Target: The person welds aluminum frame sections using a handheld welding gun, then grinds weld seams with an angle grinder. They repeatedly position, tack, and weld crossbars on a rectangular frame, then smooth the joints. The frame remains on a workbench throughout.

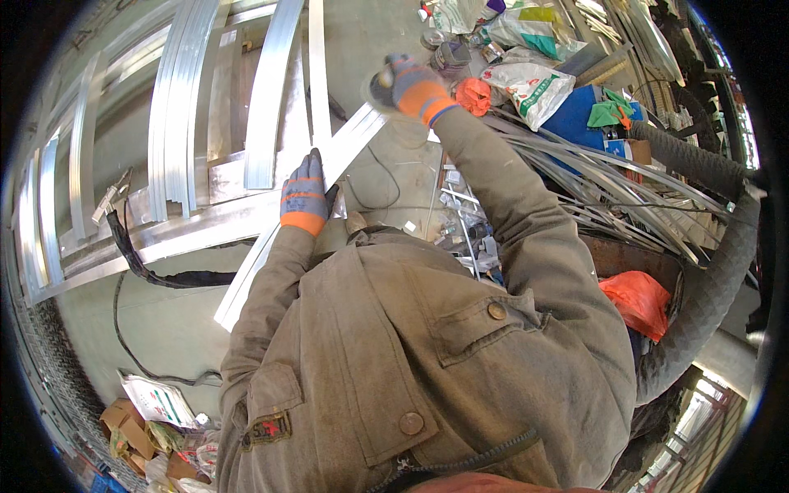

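My left hand (pixel 305 195), in a grey and orange work glove, lies flat with fingers stretched out along a long silvery metal profile (pixel 356 141). This profile runs diagonally under the hand, from beside my left forearm up toward my right hand. My right hand (pixel 417 87), gloved alike, is at the far end of the profile with its fingers closed. In it is a round, dark-and-yellow thing (pixel 383 85), partly covered by the glove and blurred; its exact kind is unclear.
Metal profiles (pixel 174 107) lie across a metal frame (pixel 148 246) on the left. A black cable (pixel 164 278) hangs there. Thin metal strips (pixel 625 193), bags (pixel 530 89) and a grey corrugated hose (pixel 707 283) crowd the right. Cardboard (pixel 127 427) sits at lower left.
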`<state>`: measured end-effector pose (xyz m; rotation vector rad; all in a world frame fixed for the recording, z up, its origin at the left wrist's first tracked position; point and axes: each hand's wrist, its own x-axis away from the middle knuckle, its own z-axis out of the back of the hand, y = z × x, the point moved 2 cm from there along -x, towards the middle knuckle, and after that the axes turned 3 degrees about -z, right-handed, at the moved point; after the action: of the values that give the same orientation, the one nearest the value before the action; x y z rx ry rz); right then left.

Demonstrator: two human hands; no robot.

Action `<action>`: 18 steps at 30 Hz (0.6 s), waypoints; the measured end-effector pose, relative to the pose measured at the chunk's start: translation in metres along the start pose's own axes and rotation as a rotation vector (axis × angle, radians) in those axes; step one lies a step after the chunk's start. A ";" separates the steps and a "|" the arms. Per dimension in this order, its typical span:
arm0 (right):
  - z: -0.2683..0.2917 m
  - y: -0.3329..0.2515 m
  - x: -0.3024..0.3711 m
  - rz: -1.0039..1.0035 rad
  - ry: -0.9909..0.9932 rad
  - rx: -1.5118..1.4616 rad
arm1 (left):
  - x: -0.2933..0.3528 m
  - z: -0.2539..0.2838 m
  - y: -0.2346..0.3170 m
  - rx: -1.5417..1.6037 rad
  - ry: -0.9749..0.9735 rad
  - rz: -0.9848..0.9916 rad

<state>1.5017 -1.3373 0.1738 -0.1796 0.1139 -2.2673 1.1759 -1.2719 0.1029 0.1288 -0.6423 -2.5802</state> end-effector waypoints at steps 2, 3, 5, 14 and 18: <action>-0.013 -0.022 0.021 0.059 -0.041 0.036 | -0.001 0.000 0.000 -0.033 0.018 -0.013; -0.017 -0.027 0.027 0.076 -0.067 0.065 | -0.001 -0.001 0.000 -0.038 -0.014 0.004; -0.017 -0.024 0.028 0.056 -0.054 0.045 | -0.001 0.001 0.001 -0.013 -0.001 -0.013; -0.011 0.016 0.028 0.001 0.059 -0.045 | 0.000 0.007 0.008 -0.051 0.013 -0.032; -0.033 -0.021 0.069 0.141 -0.003 -0.045 | 0.001 0.008 0.010 -0.028 0.038 -0.032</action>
<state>1.4359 -1.3756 0.1503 -0.1929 0.1702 -2.1252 1.1776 -1.2766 0.1147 0.1804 -0.5942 -2.6098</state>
